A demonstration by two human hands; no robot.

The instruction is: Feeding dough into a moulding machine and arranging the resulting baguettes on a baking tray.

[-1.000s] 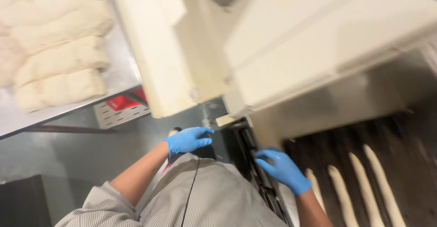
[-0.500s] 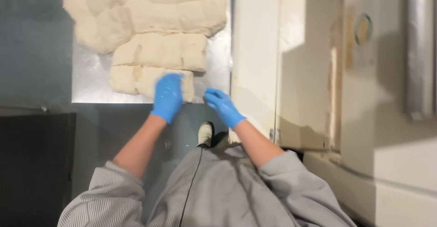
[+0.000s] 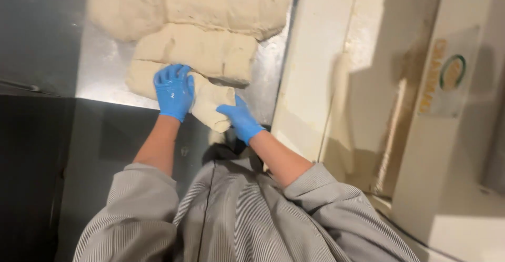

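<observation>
Pale, floury dough piece [image 3: 213, 104] sits at the near edge of the steel table [image 3: 100, 78], partly lifted over it, just in front of the bigger dough slabs [image 3: 200, 46]. The blue-gloved left hand [image 3: 173, 89] lies spread on its left end and the right hand [image 3: 239, 117] cups the underside. Looks like mid-pickup; lifting it cleanly probably wants even support, since it's soft and sagging.

The near end of the dough piece [image 3: 213, 104] is covered by the right hand [image 3: 239, 119], so the grip beneath cannot be made out. The left hand [image 3: 173, 89] hides part of the piece's left end. At the frame's top, the dough slab [image 3: 210, 4] is cut off, and the bench [image 3: 108, 70] runs out past the upper left edge.
</observation>
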